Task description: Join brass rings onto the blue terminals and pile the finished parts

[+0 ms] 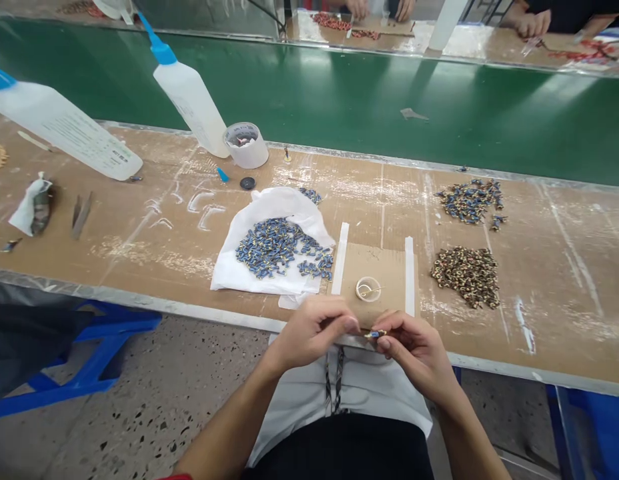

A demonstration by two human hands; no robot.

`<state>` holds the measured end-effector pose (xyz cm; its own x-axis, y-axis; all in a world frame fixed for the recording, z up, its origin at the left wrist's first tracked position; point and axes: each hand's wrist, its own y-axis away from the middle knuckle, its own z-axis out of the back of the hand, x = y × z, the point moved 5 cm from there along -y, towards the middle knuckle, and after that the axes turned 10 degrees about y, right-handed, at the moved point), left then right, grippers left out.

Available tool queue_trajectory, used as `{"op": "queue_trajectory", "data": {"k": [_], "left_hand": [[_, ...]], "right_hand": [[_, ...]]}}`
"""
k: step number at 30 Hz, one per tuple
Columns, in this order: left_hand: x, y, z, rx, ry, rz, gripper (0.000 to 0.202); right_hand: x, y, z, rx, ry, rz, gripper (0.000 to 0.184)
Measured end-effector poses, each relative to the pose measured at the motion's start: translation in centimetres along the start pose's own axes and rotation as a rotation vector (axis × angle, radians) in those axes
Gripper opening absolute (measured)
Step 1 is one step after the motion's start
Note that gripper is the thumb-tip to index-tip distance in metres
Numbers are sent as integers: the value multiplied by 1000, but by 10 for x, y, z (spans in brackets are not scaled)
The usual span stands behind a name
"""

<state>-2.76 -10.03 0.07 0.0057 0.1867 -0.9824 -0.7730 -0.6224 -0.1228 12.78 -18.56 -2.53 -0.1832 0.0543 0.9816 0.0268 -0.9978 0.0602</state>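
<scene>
My left hand (313,331) and my right hand (412,345) meet at the near edge of the workbench, both pinched on one small blue and gold piece (375,333) held between their fingertips. Just beyond them lies a cardboard square (384,265) with white strips on two sides and a small white cap (368,289) on it. To the left, a heap of blue pieces (282,248) rests on a white sheet (249,230).
Two more piles lie at the right: blue pieces (470,199) and dark speckled pieces (467,273). Glue bottles (189,97) (64,127), a tape roll (246,145) and tweezers (81,214) are at the left. A green conveyor belt (349,93) runs behind; other people's hands (533,23) work across it.
</scene>
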Motion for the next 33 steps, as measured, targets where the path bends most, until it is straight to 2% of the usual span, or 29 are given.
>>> {"op": "queue_trajectory", "data": {"k": [2, 4, 7, 8, 11, 13, 16, 18, 21, 23, 25, 28, 33], "left_hand": [[-1, 3, 12, -203, -56, -49, 26], [-2, 7, 23, -377, -193, -94, 21], [-2, 9, 36, -508, -463, -101, 13], [0, 9, 40, -529, -549, -85, 12], [7, 6, 48, -524, -729, -5, 17], [12, 5, 51, -505, -781, 26, 22], [15, 4, 53, -500, -795, 38, 14], [15, 3, 54, -489, -785, 53, 7], [12, 1, 55, -460, -756, 70, 7], [7, -1, 57, -453, -722, 71, 8], [1, -3, 61, -460, -684, 70, 8], [-7, -5, 66, -473, -636, 68, 9], [-12, -3, 69, -491, -552, 85, 6]], "right_hand": [[3, 6, 7, -23, 26, 7, 6], [3, 9, 29, -94, 128, 13, 8], [-1, -2, 93, -360, 439, -33, 16], [-4, -9, 120, -481, 521, -70, 20], [-11, -44, 191, -706, 724, -172, 33], [-13, -70, 224, -762, 861, -191, 34], [-13, -94, 252, -752, 898, -189, 34], [-11, -92, 260, -744, 901, -189, 40], [-11, -68, 257, -723, 885, -219, 42], [-17, -42, 250, -726, 869, -256, 40], [-28, -12, 242, -794, 826, -338, 37], [-47, 24, 222, -827, 754, -405, 36], [-57, 50, 198, -904, 641, -365, 37]]}}
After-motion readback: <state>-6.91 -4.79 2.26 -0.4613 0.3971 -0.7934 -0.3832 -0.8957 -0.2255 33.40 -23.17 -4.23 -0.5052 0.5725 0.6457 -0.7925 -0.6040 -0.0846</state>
